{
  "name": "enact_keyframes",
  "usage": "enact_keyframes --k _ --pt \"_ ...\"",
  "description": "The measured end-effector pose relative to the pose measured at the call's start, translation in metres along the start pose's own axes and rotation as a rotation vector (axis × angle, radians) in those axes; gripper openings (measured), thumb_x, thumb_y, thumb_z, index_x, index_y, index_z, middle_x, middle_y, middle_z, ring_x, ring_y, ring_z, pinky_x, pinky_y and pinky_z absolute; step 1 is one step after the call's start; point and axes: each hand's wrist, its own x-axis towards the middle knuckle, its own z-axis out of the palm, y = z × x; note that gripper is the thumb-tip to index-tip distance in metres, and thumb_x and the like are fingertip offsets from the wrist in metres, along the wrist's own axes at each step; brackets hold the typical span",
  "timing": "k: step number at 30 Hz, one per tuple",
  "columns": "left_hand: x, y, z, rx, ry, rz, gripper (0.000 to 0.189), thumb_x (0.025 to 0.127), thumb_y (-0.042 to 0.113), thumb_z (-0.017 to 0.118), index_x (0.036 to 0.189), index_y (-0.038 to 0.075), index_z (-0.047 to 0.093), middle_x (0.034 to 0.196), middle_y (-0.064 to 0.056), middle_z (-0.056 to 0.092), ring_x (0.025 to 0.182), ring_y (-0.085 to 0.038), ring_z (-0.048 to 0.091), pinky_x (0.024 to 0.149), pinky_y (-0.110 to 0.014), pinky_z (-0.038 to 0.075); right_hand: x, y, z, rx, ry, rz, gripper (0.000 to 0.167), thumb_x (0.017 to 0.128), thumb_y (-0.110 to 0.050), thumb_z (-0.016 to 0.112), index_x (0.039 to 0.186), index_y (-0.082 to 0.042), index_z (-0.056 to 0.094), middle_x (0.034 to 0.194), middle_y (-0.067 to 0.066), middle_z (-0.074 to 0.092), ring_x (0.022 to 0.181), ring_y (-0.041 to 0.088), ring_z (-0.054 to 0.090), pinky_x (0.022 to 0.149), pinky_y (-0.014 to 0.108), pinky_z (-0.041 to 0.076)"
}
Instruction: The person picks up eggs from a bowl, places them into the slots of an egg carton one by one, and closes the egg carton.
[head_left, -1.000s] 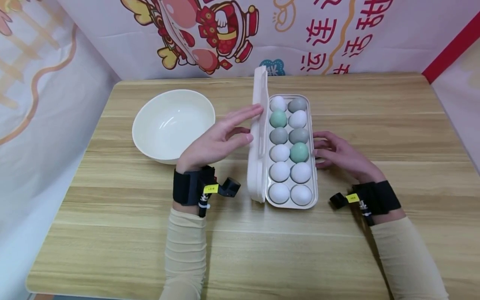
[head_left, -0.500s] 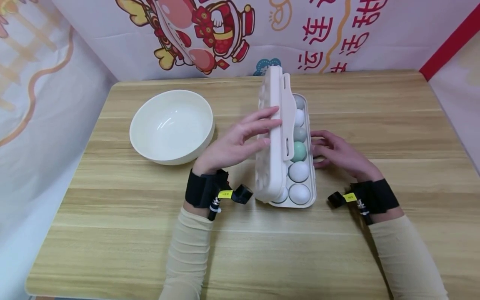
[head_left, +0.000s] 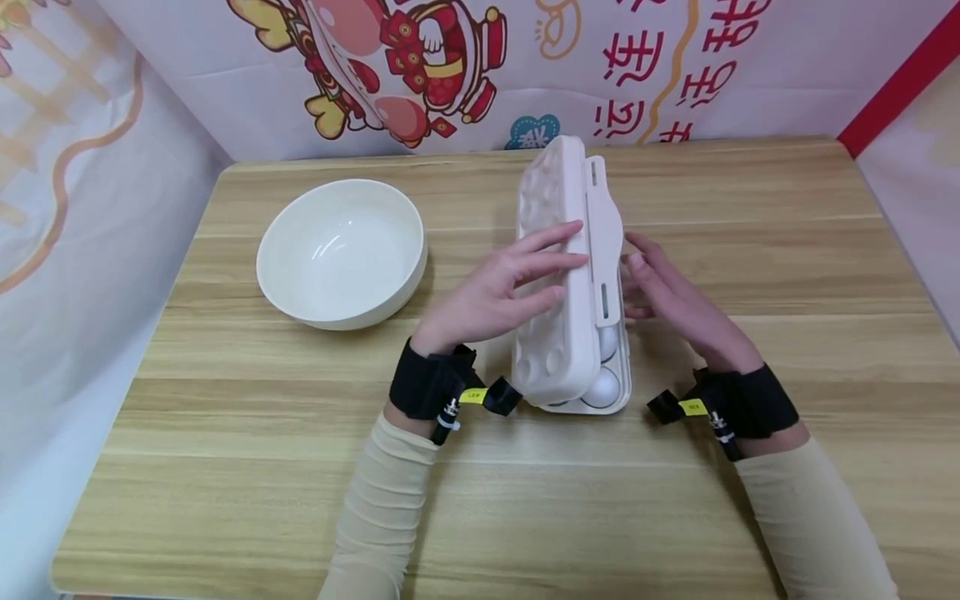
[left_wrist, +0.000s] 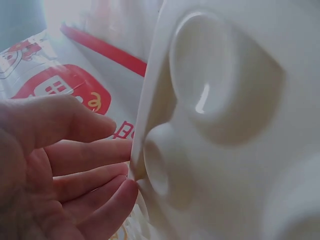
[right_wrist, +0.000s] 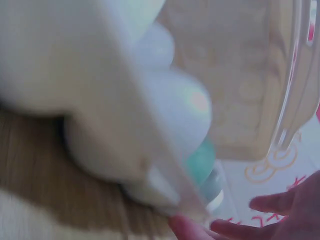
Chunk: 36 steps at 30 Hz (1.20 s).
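Observation:
A cream egg carton stands in the middle of the table, its lid (head_left: 547, 187) tilted partway down over the base tray (head_left: 627, 375). My left hand (head_left: 498, 292) touches the lid's edge with nearly straight fingers; the left wrist view shows its fingertips against the bumpy lid (left_wrist: 225, 170). At the carton's right side is my right hand (head_left: 686, 304), fingers loosely bent by the lid's latch flap (head_left: 606, 242) and tray edge. A white egg (head_left: 602, 388) shows at the near end. In the right wrist view, white eggs (right_wrist: 175, 112) and a green egg (right_wrist: 201, 162) sit under the lid.
A white bowl (head_left: 341, 250) stands on the wooden table (head_left: 247, 467) to the left of the carton, with nothing in it. Behind the table hangs a printed cloth (head_left: 675, 50) with red characters. Each wrist wears a black strap with a small camera.
The lid has swung from upright to the right and down over the tray, hiding most eggs. My left hand has moved right with it. The right hand has risen slightly toward the latch flap.

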Motion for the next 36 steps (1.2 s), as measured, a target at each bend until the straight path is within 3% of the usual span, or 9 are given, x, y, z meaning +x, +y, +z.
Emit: enact_keyframes --k 2,5,10,14,20,31,36 --pt "0.001 -0.001 0.002 0.007 -0.004 0.015 0.035 0.094 0.001 0.058 0.128 -0.008 0.056 0.153 -0.017 0.029 0.141 -0.014 0.023 0.106 -0.028 0.032 -0.003 -0.004 0.003 -0.004 0.030 -0.055 0.064 0.102 -0.050 0.027 0.155 -0.024 0.004 0.156 0.014 0.017 0.134 0.037 0.033 0.101 0.057 0.035" --pt "0.002 -0.001 0.004 0.024 -0.007 0.033 0.035 0.094 0.001 0.058 0.127 -0.009 0.056 0.153 -0.019 0.029 0.141 -0.016 0.023 0.107 -0.028 0.030 -0.005 -0.009 0.007 -0.069 0.121 -0.213 0.064 0.102 -0.048 0.032 0.156 -0.025 0.006 0.157 0.010 0.010 0.138 0.036 0.022 0.104 0.062 0.025" --pt "0.004 -0.001 0.007 0.060 -0.003 0.044 0.032 0.093 0.002 0.059 0.124 -0.007 0.059 0.152 -0.021 0.029 0.141 -0.017 0.024 0.107 -0.027 0.031 -0.006 -0.013 0.015 -0.365 0.289 -0.546 0.076 0.095 -0.058 0.043 0.155 -0.017 0.019 0.157 0.013 0.009 0.141 0.033 0.010 0.104 0.068 0.015" --pt "0.005 0.000 0.010 -0.022 0.013 0.007 0.029 0.092 -0.004 0.058 0.120 -0.009 0.056 0.150 -0.022 0.025 0.140 -0.019 0.023 0.105 -0.027 0.034 -0.008 -0.017 0.021 -0.568 0.324 -0.669 0.080 0.092 -0.067 0.039 0.151 -0.014 0.028 0.156 0.017 0.014 0.142 0.035 0.011 0.105 0.067 0.014" --pt "0.004 -0.001 0.010 -0.121 0.016 -0.031 0.026 0.091 -0.007 0.057 0.115 -0.008 0.048 0.147 -0.020 0.023 0.138 -0.019 0.026 0.104 -0.026 0.035 -0.012 -0.022 0.027 -0.727 0.291 -0.702 0.082 0.089 -0.071 0.037 0.142 -0.009 0.044 0.155 0.016 0.021 0.142 0.036 0.010 0.108 0.064 0.005" --pt "0.001 0.000 0.003 -0.149 -0.045 -0.066 0.036 0.094 -0.002 0.058 0.127 -0.007 0.046 0.148 -0.016 0.027 0.136 -0.016 0.029 0.104 -0.028 0.035 -0.017 -0.024 0.023 -0.743 0.229 -0.659 0.081 0.088 -0.071 0.043 0.141 -0.010 0.048 0.149 0.012 0.037 0.143 0.033 0.010 0.106 0.067 -0.002" --pt "-0.004 -0.003 -0.005 -0.141 -0.025 -0.086 0.037 0.094 -0.001 0.058 0.129 -0.006 0.047 0.148 -0.016 0.030 0.135 -0.016 0.031 0.104 -0.032 0.037 -0.017 -0.025 0.021 -0.744 0.227 -0.665 0.080 0.088 -0.071 0.043 0.140 -0.011 0.049 0.148 0.011 0.038 0.143 0.034 0.012 0.106 0.066 -0.003"
